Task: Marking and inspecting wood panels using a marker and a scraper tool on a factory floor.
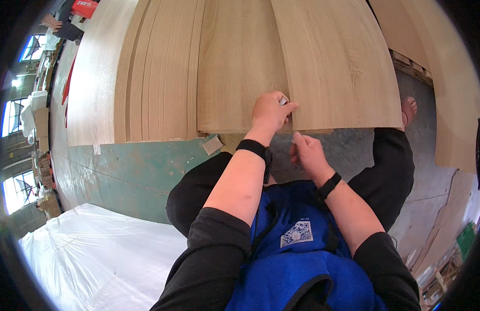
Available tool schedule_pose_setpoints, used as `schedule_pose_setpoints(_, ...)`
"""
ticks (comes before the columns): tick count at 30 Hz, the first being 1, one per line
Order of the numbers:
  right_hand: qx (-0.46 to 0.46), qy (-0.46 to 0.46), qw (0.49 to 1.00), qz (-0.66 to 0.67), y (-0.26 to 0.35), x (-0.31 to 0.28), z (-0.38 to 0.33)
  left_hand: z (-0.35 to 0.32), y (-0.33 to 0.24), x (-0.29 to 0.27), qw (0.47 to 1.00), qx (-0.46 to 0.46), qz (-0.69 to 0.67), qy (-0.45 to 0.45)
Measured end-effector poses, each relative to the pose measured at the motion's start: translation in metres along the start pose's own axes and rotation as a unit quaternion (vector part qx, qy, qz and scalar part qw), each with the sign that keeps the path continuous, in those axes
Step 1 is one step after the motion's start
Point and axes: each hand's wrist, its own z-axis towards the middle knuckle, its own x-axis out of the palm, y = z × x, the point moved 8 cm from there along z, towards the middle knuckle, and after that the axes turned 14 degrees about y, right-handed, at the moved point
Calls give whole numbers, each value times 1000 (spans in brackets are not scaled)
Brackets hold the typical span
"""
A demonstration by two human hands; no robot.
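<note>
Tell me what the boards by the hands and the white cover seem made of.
Boards: probably wood or wood-look panels, smooth satin finish, from the visible grain. White cover: likely thin plastic sheeting, slightly glossy, from its sheen and fine creases.

Small white object in left hand: mostly covered by grip, kind unclear. Right hand: some fingertips tucked out of sight, can't tell if it touches wood edge. Pale wood-grain flat boards: far ends cut off by top edge. Glossy white plastic sheet: whatever's under it hidden. Co-worker's hand: most of body cut off. Brownish clutter, lower right: too small to tell.
</note>
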Motion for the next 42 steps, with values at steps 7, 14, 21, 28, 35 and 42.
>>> schedule_pose_setpoints(7, 82, -25, 993, -81, -21, -10, -21, -1, -2, -1, 1000, 13, 8, 1)
schedule_pose_setpoints(14, 9, 9, 1000, -15, 30, 7, -10, -2, -4, -3, 999, 24, 40, -17)
schedule_pose_setpoints(21, 16, 20, 998, -56, 15, -1, 0, 2, 5, 0, 1000, -2, 12, -3)
schedule_pose_setpoints(28, 55, -8, 997, -62, -3, -9, -23, 4, 5, 0, 1000, -2, 15, 1)
schedule_pose_setpoints(35, -11, 15, 992, -127, 22, -3, 3, 2, 1, -1, 999, 27, 28, -9)
schedule_pose_setpoints(42, 60, -25, 987, -144, -5, -30, -18, 3, 0, -1, 1000, 18, -5, -2)
